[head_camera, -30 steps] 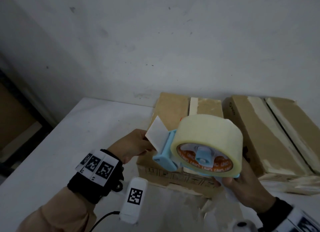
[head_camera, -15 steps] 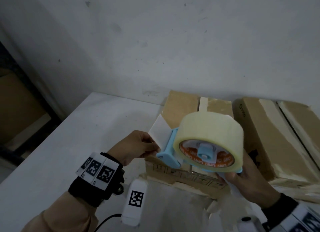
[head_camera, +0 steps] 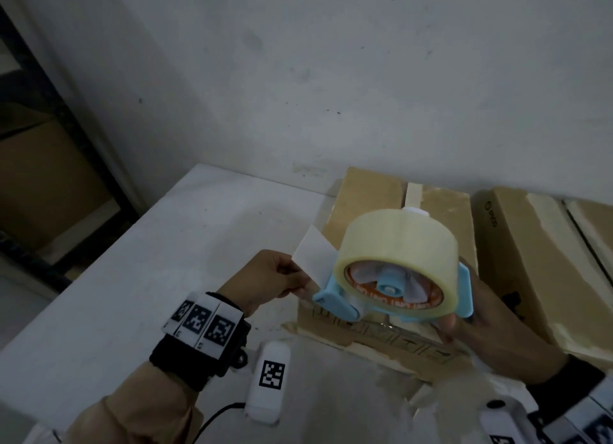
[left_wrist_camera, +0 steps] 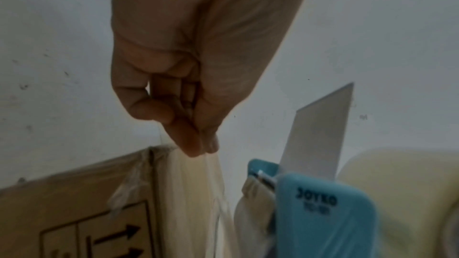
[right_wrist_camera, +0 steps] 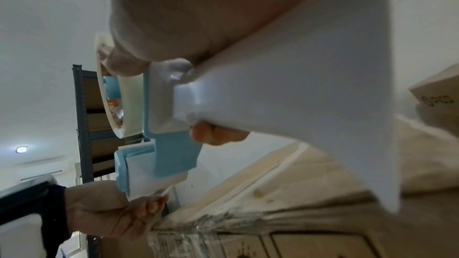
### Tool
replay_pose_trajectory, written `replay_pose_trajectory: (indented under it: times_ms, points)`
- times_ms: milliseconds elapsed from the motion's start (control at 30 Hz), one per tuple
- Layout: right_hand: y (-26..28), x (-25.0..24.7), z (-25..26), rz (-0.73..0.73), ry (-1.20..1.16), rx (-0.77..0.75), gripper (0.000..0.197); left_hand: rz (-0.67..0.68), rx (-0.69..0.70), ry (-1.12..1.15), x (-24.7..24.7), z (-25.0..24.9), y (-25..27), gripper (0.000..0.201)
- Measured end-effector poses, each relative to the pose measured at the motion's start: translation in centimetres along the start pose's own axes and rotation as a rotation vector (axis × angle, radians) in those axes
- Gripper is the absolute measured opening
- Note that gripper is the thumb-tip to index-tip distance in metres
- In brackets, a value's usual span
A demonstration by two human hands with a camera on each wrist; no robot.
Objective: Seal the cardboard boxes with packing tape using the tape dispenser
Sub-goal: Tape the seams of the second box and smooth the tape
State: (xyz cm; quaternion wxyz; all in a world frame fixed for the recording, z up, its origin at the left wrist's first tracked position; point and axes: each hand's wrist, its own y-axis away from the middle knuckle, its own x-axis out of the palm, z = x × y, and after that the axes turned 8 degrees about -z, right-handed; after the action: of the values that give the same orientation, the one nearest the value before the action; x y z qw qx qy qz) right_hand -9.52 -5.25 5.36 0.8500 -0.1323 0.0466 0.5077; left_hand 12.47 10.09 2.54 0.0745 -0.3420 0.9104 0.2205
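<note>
My right hand (head_camera: 464, 324) grips the white handle (right_wrist_camera: 298, 85) of a light-blue tape dispenser (head_camera: 338, 302) and holds it in the air above a cardboard box (head_camera: 365, 204). The dispenser carries a large roll of clear packing tape (head_camera: 398, 244). A white flap (head_camera: 313, 254) stands up at its front. My left hand (head_camera: 298, 282) is just left of the front and pinches the loose tape end (left_wrist_camera: 198, 174) between thumb and fingers (left_wrist_camera: 188, 144). The strip runs down in front of the box (left_wrist_camera: 62, 213). A second, taped box (head_camera: 530, 261) lies to the right.
Both boxes sit on a white table (head_camera: 149, 277) against a white wall (head_camera: 331, 78). A dark metal shelf with cartons (head_camera: 39, 164) stands at the left. A white device with a marker and a cable (head_camera: 268, 387) hangs below my left wrist.
The dispenser has tilted a little, so the roll's face turns more toward me. Both hands keep their holds in much the same place.
</note>
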Motion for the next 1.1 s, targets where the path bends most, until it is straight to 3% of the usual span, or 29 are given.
replay_pose_trajectory:
  times_ms: [200, 600, 1100]
  points:
    - [0.4, -1.1, 0.5, -0.008, 0.043, -0.046, 0.042, -0.073, 0.007, 0.066, -1.0, 1.1, -0.7, 0.018]
    - [-1.0, -2.1, 0.1, 0.064, 0.073, 0.034, 0.061, -0.074, -0.023, 0.150, -0.7, 2.4, -0.7, 0.014]
    - [-0.5, -1.9, -1.4, 0.074, 0.185, 0.046, 0.069, -0.077, -0.095, 0.152, -0.4, 3.5, -1.1, 0.013]
